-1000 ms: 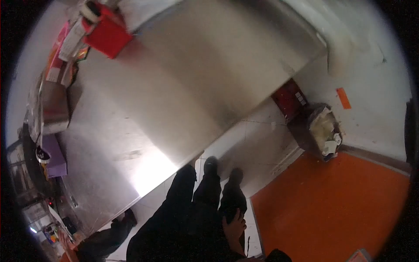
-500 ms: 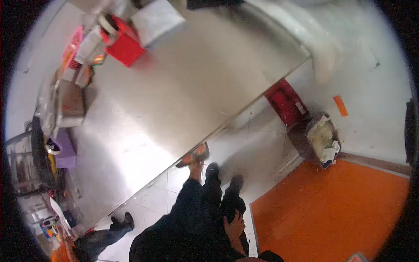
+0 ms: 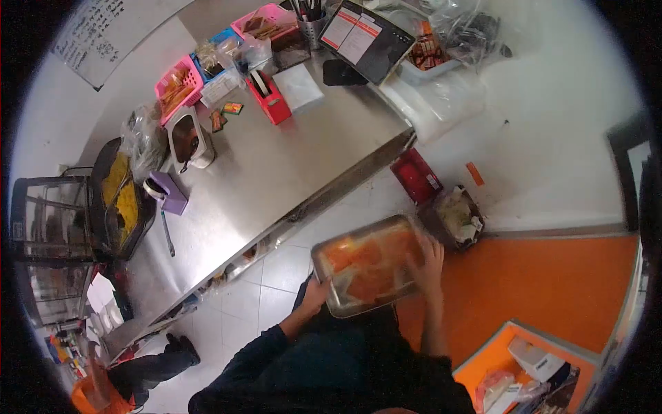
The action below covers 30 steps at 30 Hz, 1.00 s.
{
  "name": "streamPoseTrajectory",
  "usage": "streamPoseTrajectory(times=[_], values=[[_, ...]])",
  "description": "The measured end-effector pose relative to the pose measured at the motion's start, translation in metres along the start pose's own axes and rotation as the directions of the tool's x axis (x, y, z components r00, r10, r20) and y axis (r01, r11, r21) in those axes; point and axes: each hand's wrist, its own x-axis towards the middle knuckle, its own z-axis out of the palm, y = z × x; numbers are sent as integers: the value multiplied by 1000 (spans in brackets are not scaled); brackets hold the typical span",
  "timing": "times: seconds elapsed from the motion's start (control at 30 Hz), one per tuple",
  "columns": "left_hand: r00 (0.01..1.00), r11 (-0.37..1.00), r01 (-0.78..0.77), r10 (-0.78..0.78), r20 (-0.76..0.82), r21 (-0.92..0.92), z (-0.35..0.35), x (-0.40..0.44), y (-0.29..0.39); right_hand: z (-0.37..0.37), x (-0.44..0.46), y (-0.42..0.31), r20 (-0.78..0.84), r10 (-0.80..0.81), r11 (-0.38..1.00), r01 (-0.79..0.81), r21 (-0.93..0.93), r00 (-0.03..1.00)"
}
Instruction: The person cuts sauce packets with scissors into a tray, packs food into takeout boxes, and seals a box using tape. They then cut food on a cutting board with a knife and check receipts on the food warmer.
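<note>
Shallow rectangular grey metal tray (image 3: 358, 232): It was in front of the dark-clothed body (image 3: 331, 372) of the person, above the white tiled floor (image 3: 234, 310), apart from the long stainless steel table (image 3: 317, 138).
Orange-red contents (image 3: 369, 269): They covered most of the tray's bottom; what they were exactly, I could not tell.
Left bare hand (image 3: 315, 295): It was grasping the tray by its left side.
Right bare hand (image 3: 429, 265): It was at the tray's right side, but it was blurred, so I could not tell if its fingers gripped the rim or only touched it.
Step in hand: In my judgement, it was the steadying of 1 tray in the air, with 2 hands at opposite sides.
Next move: I judged that it called for a sure hold at both sides and a level tray, because the contents could slide.
Table's far side: 1 red plastic tape dispenser (image 3: 275, 105) and 1 dark flat screen (image 3: 367, 40) stood there, well apart from the hands.
</note>
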Motion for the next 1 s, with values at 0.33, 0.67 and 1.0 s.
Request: streamPoseTrajectory(times=[0.33,0.67,1.0], values=[[984,954,-178,174,-37,-240,-19,-33,157,-78,131,-120,571,-432,674,671,-310,698],[914,913,-326,238,-329,-245,-101,37,185,-31,260,-258,417,-722,650,747,136,552],[854,942,-224,66,-517,-250,-137,68,186,55,305,-317,393,-794,604,682,414,464]])
